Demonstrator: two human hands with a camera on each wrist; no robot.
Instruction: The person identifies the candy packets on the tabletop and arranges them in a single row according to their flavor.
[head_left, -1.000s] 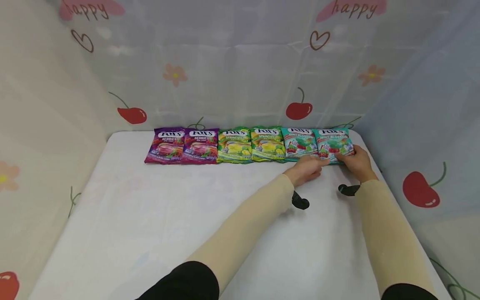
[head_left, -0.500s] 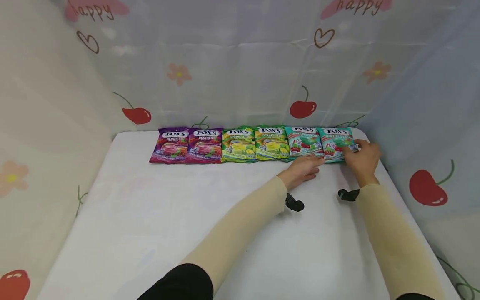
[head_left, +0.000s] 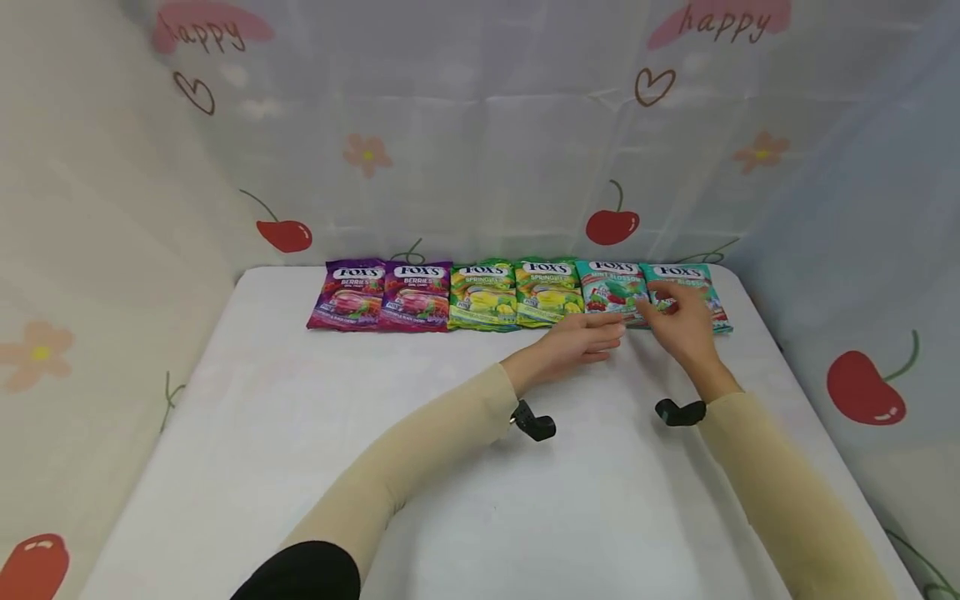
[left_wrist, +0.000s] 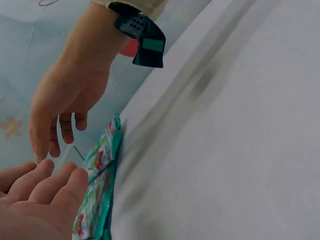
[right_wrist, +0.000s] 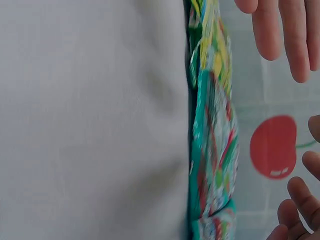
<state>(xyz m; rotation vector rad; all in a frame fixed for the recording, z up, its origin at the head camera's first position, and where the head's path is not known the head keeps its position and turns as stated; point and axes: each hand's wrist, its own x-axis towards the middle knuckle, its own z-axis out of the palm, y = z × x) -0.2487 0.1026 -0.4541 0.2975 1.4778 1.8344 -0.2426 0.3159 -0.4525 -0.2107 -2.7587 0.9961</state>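
A row of FOX'S candy bags lies along the back of the white table: two purple bags (head_left: 416, 300), two yellow-green bags (head_left: 483, 298) and two teal bags (head_left: 611, 287). My left hand (head_left: 573, 346) hovers by the front edge of the yellow-green and left teal bags, fingers straight, holding nothing. My right hand (head_left: 686, 329) is in front of the right teal bag (head_left: 720, 312) and partly hides it. Its fingers are loosely bent and grip nothing. In the left wrist view, the right hand (left_wrist: 70, 95) hangs above the left fingertips, apart from the bags.
A white cloth backdrop (head_left: 480, 167) printed with cherries, flowers and hearts stands right behind the bags. Side cloths close in the left and right. Each wrist wears a black camera mount (head_left: 534, 422). The white tabletop (head_left: 300, 417) stretches in front of the bags.
My right hand has let go of the right teal bag's edge and shifted left. The left hand has drawn back leftward from the teal bags, its fingers straightening.
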